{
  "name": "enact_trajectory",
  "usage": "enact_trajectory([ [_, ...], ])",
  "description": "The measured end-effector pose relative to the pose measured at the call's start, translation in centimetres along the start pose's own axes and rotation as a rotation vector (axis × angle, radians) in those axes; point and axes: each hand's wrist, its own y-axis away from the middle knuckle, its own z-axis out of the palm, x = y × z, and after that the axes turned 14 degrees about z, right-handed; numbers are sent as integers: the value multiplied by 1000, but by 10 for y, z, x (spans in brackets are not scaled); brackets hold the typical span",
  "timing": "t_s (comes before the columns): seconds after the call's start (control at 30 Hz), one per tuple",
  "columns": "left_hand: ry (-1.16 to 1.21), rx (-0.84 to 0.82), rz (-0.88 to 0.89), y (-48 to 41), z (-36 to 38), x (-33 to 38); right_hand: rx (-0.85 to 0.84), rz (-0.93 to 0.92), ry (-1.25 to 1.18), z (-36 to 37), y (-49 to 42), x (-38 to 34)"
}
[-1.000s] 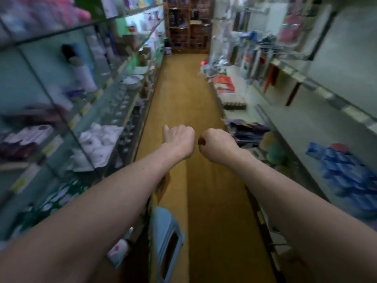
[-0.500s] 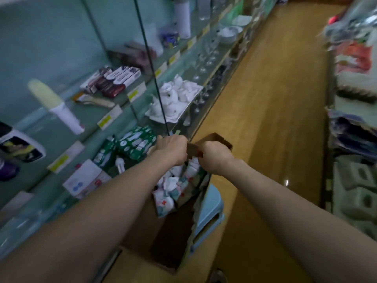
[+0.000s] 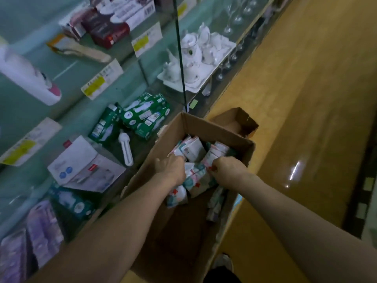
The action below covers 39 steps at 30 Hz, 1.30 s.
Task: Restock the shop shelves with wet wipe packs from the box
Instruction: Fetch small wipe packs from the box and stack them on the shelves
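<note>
An open cardboard box (image 3: pixel 206 124) stands on the floor beside the glass shelves, flaps up. Inside lie several white wet wipe packs (image 3: pixel 193 149) with teal and red print. Both my hands reach into the box. My left hand (image 3: pixel 170 167) curls its fingers round packs at the left of the pile. My right hand (image 3: pixel 227 166) grips a pack at the right of the pile. The fingertips of both hands are hidden among the packs.
Glass shelves (image 3: pixel 126 58) on the left carry green bulb boxes (image 3: pixel 142 115), a loose white bulb (image 3: pixel 125 149), a white carton (image 3: pixel 83 166) and a white tea set (image 3: pixel 197 56). The yellow aisle floor (image 3: pixel 306 99) runs to the right. A shoe (image 3: pixel 223 262) shows below the box.
The view swung down from the aisle to the box. My hands went from fists in the air, to the box's edge, to down among the packs.
</note>
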Motion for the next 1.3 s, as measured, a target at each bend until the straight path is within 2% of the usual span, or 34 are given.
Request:
enact_trajectory([
  [0.17, -52, -64, 39, -41, 42, -18, -94, 34, 4, 45, -41, -20],
  [0.3, -117, -43, 103, -72, 72, -32, -128, -15, 121, 78, -67, -39],
  [0.5, -232, 41, 251, -112, 99, -35, -32, -31, 321, 107, -105, -51],
  [0.67, -426, 8, 285, -134, 112, -32, 58, -16, 392, 123, -121, -53],
  [0.73, -425, 36, 286, -138, 117, -31, 64, 7, 414, 128, -124, -53],
  [0.83, -377, 74, 273, -143, 119, -29, 41, 45, 460, 131, -127, -53],
  [1.0, -275, 31, 174, -141, 117, -25, 63, 51, 505, 129, -128, -52],
  [1.17, 139, -104, -43, -117, 108, -41, -9, 135, 345, 123, -112, -49],
  [1.3, 453, -52, -175, -88, 96, -55, 2, 220, 194, 107, -86, -51],
])
